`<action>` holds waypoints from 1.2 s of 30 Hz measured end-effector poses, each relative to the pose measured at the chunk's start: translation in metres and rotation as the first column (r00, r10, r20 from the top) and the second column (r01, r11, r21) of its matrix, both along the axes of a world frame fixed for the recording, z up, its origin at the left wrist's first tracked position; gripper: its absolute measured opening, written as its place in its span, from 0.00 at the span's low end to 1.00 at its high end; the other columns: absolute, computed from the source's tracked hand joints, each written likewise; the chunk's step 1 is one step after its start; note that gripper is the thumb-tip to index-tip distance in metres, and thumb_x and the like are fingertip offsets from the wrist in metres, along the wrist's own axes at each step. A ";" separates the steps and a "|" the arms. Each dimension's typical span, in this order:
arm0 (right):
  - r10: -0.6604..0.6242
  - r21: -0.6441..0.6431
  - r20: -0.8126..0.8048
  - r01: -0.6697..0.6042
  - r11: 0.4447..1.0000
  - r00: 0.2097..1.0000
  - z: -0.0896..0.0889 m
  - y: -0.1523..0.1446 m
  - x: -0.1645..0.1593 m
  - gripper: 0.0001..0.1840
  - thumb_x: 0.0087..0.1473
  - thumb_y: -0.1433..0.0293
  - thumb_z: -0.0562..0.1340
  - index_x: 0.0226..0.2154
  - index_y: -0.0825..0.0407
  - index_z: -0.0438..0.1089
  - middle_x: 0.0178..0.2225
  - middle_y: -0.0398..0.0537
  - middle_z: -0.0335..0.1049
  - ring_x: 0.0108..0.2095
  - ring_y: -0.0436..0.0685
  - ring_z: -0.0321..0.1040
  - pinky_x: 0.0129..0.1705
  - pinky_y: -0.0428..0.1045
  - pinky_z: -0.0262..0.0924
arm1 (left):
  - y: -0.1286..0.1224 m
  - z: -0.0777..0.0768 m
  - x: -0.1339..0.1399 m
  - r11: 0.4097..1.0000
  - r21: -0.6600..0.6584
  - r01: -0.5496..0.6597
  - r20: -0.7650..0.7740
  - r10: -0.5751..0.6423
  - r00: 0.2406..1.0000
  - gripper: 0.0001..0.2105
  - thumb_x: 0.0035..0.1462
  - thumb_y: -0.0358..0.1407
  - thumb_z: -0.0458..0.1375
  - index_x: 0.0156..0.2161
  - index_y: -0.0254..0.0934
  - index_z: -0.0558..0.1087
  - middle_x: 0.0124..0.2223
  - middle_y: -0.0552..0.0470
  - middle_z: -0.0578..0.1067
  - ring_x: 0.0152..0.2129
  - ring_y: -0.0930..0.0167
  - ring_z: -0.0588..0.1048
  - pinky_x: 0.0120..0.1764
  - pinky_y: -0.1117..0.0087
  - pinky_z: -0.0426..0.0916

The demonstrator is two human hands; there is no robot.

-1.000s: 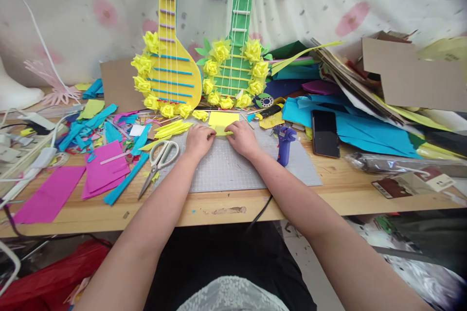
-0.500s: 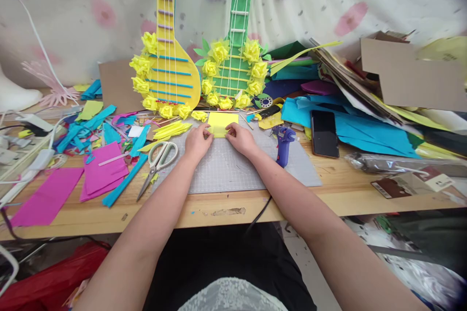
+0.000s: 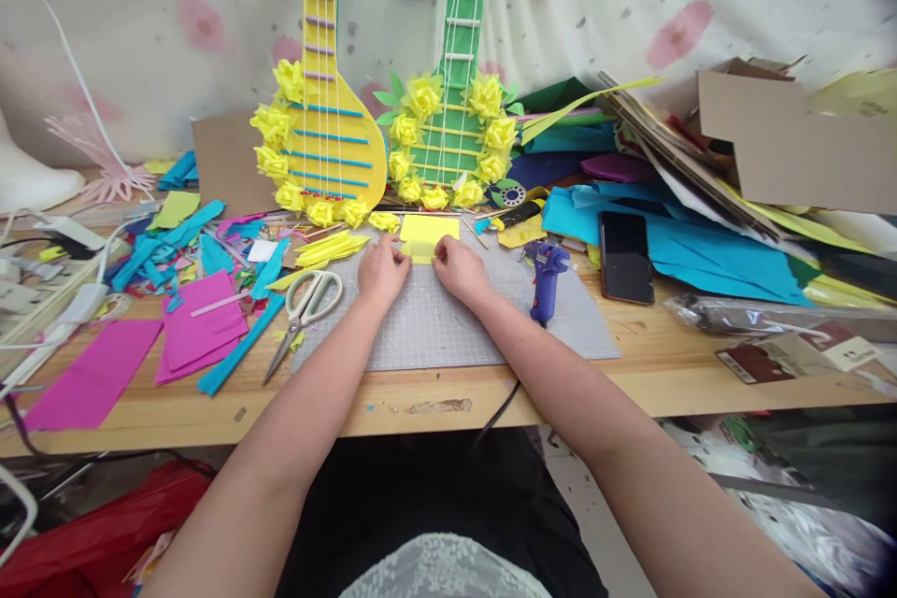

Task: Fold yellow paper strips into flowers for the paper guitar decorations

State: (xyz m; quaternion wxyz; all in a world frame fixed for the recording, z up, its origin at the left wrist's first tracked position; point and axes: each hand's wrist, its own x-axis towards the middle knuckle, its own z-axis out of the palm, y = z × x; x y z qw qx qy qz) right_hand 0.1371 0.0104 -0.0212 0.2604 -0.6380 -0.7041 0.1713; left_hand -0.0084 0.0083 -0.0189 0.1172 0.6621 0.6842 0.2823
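Observation:
A yellow sheet of paper (image 3: 430, 230) lies on the grey cutting mat (image 3: 434, 336), with a folded-looking band along its near edge. My left hand (image 3: 383, 270) pinches that edge at its left end, fingertips closed on the paper. At the right end, my right hand (image 3: 459, 267) grips the same edge between thumb and fingers. Scissors (image 3: 305, 313) with pale handles rest by the mat's left side. A blue glue gun (image 3: 547, 280) stands on the mat to the right of my right hand. Yellow paper strips (image 3: 329, 249) lie left of my left hand.
Behind the mat stand a yellow paper guitar (image 3: 333, 145) and a green one (image 3: 448, 140), both trimmed with yellow flowers. Magenta sheets (image 3: 203, 327) and blue scraps spread leftward. At right lie a phone (image 3: 626, 257), blue paper (image 3: 721, 252) and stacked cardboard (image 3: 791, 135).
Both hands keep hold of the yellow paper's near edge and barely move. The whole view has shifted very slightly.

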 end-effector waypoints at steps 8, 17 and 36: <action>0.002 0.002 0.047 -0.002 1.000 0.999 0.001 -0.001 -0.001 0.09 0.50 0.73 0.53 0.36 0.51 0.65 0.37 0.49 0.70 0.37 0.56 0.65 0.35 0.48 0.56 | 0.000 0.000 0.002 1.000 0.026 -0.007 -0.027 0.008 1.000 0.13 0.50 0.32 0.55 0.43 0.38 0.65 0.34 0.52 0.76 0.41 0.64 0.70 0.41 0.65 0.62; 0.034 0.024 0.125 -0.037 0.999 0.992 0.001 -0.002 -0.002 0.11 0.53 0.73 0.51 0.36 0.49 0.67 0.38 0.50 0.68 0.40 0.58 0.64 0.37 0.50 0.58 | -0.003 0.002 0.004 0.999 0.014 0.037 -0.165 -0.034 0.986 0.03 0.53 0.32 0.53 0.34 0.40 0.68 0.34 0.49 0.75 0.39 0.63 0.68 0.41 0.63 0.61; 0.004 0.015 0.253 -0.008 1.000 0.967 0.003 -0.005 -0.009 0.14 0.52 0.76 0.52 0.40 0.52 0.66 0.42 0.55 0.65 0.43 0.60 0.64 0.39 0.52 0.60 | -0.003 0.000 0.009 0.994 0.043 0.099 -0.228 -0.086 0.970 0.08 0.52 0.30 0.52 0.33 0.41 0.73 0.38 0.46 0.70 0.43 0.60 0.64 0.46 0.60 0.60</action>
